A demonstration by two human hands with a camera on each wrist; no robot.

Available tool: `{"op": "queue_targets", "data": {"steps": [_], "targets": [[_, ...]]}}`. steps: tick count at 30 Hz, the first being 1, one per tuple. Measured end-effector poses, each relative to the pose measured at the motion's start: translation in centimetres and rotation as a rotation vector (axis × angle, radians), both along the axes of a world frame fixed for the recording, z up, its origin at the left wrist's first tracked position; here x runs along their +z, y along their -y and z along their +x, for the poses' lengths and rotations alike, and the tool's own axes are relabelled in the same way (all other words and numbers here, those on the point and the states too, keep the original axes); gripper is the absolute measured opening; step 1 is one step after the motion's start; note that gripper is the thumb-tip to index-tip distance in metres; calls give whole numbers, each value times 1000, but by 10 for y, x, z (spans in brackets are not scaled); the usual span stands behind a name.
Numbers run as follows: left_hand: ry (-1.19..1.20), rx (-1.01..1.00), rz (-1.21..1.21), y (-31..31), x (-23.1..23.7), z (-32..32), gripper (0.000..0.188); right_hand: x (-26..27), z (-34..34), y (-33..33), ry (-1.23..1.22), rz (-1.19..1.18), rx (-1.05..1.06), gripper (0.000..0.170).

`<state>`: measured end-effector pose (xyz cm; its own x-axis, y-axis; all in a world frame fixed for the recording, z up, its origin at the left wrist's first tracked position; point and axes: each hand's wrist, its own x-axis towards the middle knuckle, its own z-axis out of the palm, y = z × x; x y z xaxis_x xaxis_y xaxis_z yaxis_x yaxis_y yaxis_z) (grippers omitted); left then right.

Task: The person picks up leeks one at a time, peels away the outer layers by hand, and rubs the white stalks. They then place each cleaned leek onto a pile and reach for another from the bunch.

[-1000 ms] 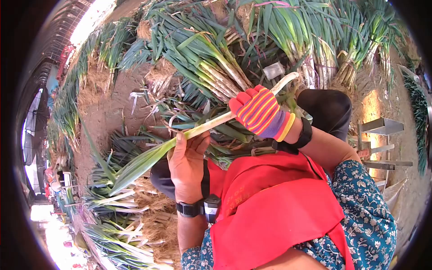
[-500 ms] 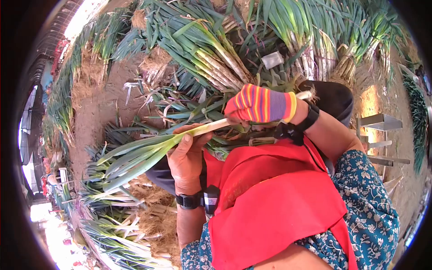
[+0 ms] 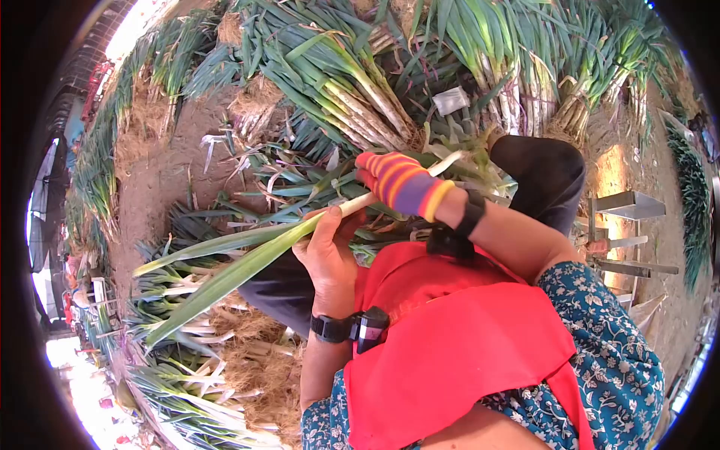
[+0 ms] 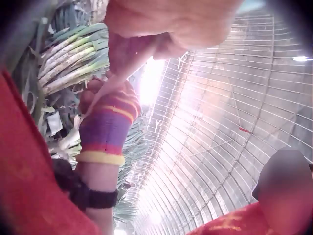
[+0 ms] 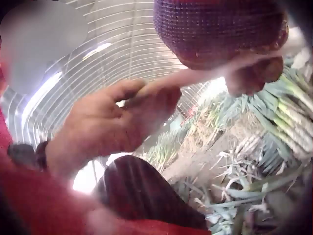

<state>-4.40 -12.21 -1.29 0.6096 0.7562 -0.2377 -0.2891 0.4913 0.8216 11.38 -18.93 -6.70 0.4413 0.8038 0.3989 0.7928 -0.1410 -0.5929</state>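
Observation:
One long green onion (image 3: 283, 244) lies slantwise across the front of the body in the head view, leaves at lower left and white end at upper right. My bare left hand (image 3: 330, 253) holds it where green turns to white, thumb along the top. Just up the stalk, my right hand (image 3: 403, 184), in a striped glove, grips the white part. Beyond the glove the pale root end sticks out. In the left wrist view the white stalk (image 4: 128, 69) runs between both hands; the right wrist view shows the stalk (image 5: 188, 77) passing under the gloved palm.
Loose leaves and peelings (image 3: 300, 180) lie below the hands. A big bunch of green onions (image 3: 367, 109) leans ahead, with more bunches (image 3: 517, 82) at the right. Rooted green onions (image 3: 255, 360) are piled by the left knee. A metal stand (image 3: 634, 206) is at far right.
My right hand has slid down the stalk toward my left hand, leaving the white end sticking out behind it. The leaves now spread as two long blades toward the lower left.

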Motion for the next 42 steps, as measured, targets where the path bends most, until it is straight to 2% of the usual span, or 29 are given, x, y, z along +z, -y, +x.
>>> {"op": "queue_targets", "data": {"steps": [1, 3, 4, 5, 6, 7, 9, 10, 11, 13, 14, 16, 17, 20, 21, 23, 25, 27, 29, 31, 34, 35, 37, 38, 39, 41, 42], "targets": [[11, -11, 105, 0, -5, 1, 15, 1, 3, -6, 0, -1, -6, 19], [12, -62, 145, 1, -14, -2, 15, 2, 8, -14, -171, -481, 132, 16], [6, -11, 99, 0, -21, -3, 13, 5, 9, -16, -168, -482, 121, 16], [-4, 43, 54, -3, -28, -5, 12, 7, 11, -18, -270, -539, 176, 16], [41, 13, 12, -10, -32, -9, 12, 7, 9, -19, -375, -595, 239, 17], [37, 23, 13, -16, -27, -13, 12, 12, 6, -18, -375, -596, 250, 17], [122, -63, 57, -31, -12, -23, 15, 21, 4, -8, -858, -301, 160, 19], [75, -78, 100, -40, -12, -29, 19, -6, 19, -4, -337, 67, 386, 22], [72, -66, 107, -45, -9, -33, 19, 10, 11, 5, -923, 113, 323, 25], [99, -103, 82, -50, -4, -35, 21, 39, 3, 21, -438, 110, 254, 25], [97, -117, 97, -50, -4, -35, 23, 41, 0, 24, -437, 112, 244, 25], [105, -134, 110, -44, 1, -29, 23, 46, -6, 28, 123, 236, 280, 22], [107, -138, 125, -40, 6, -27, 23, 45, -12, 33, 307, 206, 204, 19], [94, -128, 64, -22, 21, -16, 15, 53, -17, 36, 262, 151, 219, 23], [54, -161, 73, -18, 19, -12, 15, 56, -19, 36, 314, 118, 223, 23], [54, -189, -80, -11, 7, -8, 17, 56, -23, 35, 366, 86, 229, 22], [22, -161, -85, -12, 1, -7, 19, 54, -25, 34, 446, 24, 254, 19], [-11, -126, -95, -11, 0, -8, 21, 51, -22, 34, 403, 21, 291, 22], [-62, -163, -65, -12, 4, -12, 21, 49, -23, 31, 262, 70, 316, 19], [-58, -163, -21, -12, 8, -16, 23, 47, -24, 31, 158, 56, 282, 17], [-51, -190, 31, -13, 16, -20, 25, 36, -12, 30, -12, 75, 125, 17], [-56, -210, 40, -16, 18, -22, 25, 36, -10, 32, -12, 74, 123, 17], [-107, -187, 45, -19, 15, -24, 24, 38, -7, 36, 395, 302, 330, 17], [-109, -150, 27, -20, 10, -23, 23, 37, -19, 33, 115, 302, 222, 17], [-110, -116, 10, -20, 8, -22, 22, 38, -27, 34, 114, 299, 218, 17], [-99, -118, 20, -14, 7, -17, 21, 59, -38, 35, 319, 136, 231, 17], [-90, -113, 32, -11, 7, -15, 21, 63, -41, 36, 320, 76, 247, 21]]}}
